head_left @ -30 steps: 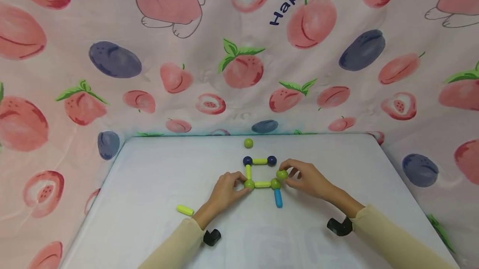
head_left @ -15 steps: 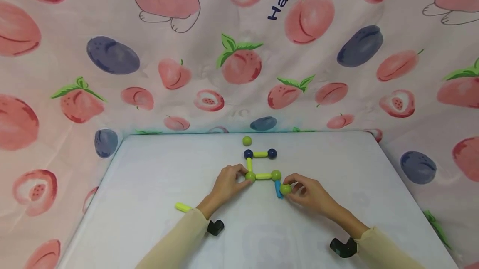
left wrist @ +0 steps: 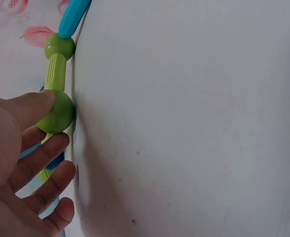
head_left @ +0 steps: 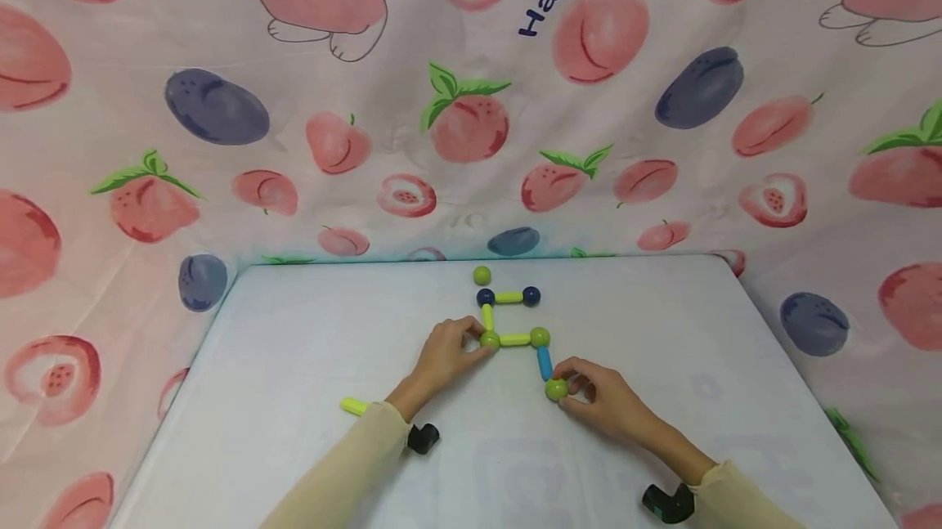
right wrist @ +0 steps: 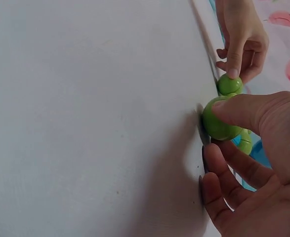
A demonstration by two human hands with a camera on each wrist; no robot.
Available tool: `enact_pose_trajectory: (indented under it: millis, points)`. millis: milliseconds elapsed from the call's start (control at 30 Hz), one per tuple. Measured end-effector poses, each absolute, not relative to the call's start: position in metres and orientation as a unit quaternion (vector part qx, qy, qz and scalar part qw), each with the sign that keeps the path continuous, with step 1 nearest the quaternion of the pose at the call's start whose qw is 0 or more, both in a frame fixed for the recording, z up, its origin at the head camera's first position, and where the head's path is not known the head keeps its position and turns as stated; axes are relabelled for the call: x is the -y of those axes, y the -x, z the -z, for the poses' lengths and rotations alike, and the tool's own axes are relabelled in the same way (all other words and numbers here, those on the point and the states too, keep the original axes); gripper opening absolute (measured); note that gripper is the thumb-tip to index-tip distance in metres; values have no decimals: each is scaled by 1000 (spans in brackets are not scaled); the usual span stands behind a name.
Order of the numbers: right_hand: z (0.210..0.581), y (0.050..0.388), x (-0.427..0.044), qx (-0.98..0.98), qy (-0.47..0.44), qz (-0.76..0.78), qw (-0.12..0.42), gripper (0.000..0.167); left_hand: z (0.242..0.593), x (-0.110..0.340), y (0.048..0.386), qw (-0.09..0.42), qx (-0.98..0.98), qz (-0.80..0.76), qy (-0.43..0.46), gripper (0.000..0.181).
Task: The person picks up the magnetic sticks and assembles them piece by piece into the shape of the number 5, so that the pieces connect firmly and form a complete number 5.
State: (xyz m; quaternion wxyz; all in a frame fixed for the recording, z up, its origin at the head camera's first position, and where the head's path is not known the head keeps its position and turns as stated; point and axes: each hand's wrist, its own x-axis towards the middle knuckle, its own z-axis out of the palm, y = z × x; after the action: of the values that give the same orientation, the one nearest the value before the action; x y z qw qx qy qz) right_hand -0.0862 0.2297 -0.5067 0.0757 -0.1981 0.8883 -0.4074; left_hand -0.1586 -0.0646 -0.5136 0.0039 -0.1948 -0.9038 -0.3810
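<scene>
My left hand (head_left: 445,356) pinches the green ball (left wrist: 57,112) at the near left corner of a ball-and-stick frame. From that ball a yellow-green stick (head_left: 487,317) runs back to a navy ball (head_left: 486,297), where another stick leads to a second navy ball (head_left: 531,295). A further yellow-green stick (head_left: 515,340) runs right to a green ball (head_left: 540,337), which has a blue stick (head_left: 545,363) pointing toward me. My right hand (head_left: 607,400) pinches a loose-looking green ball (right wrist: 221,120) at the blue stick's near end; whether they are joined I cannot tell.
Behind the frame lies a single green ball (head_left: 482,275). A yellow-green stick (head_left: 353,405) lies at left, partly covered by my left sleeve. Black wrist devices (head_left: 668,503) sit at both cuffs. A fruit-print cloth (head_left: 405,104) rises behind the white table (head_left: 257,333).
My right hand has brought its green ball toward me, from beside the right corner ball to the near end of the blue stick. My left hand keeps its hold on the corner ball.
</scene>
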Motion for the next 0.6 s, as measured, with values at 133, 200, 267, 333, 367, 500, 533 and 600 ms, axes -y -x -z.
enact_pose_trajectory:
  millis: [133, 200, 267, 333, 367, 500, 533, 600]
  points:
    - [507, 87, -230, -890, 199, 403, 82, 35, 511, 66, 161, 21, 909, 352, 223, 32]
    - [507, 87, -230, -889, 200, 403, 85, 35, 508, 67, 162, 28, 911, 334, 240, 37]
    - [507, 87, -230, -888, 203, 403, 85, 33, 503, 67, 164, 27, 911, 321, 258, 42]
    - [506, 87, -230, -888, 206, 403, 85, 32, 497, 65, 165, 21, 908, 312, 279, 46]
    - [506, 87, -230, -888, 207, 403, 85, 31, 494, 63, 166, 14, 907, 305, 289, 48]
    - [506, 87, -231, -889, 208, 399, 82, 29, 483, 53, 169, -12, 907, 269, 324, 54]
    - [506, 87, -231, -889, 209, 398, 82, 29, 481, 50, 170, -17, 907, 260, 331, 55]
    - [505, 86, -231, -889, 210, 397, 82, 28, 477, 43, 170, -22, 904, 247, 347, 55]
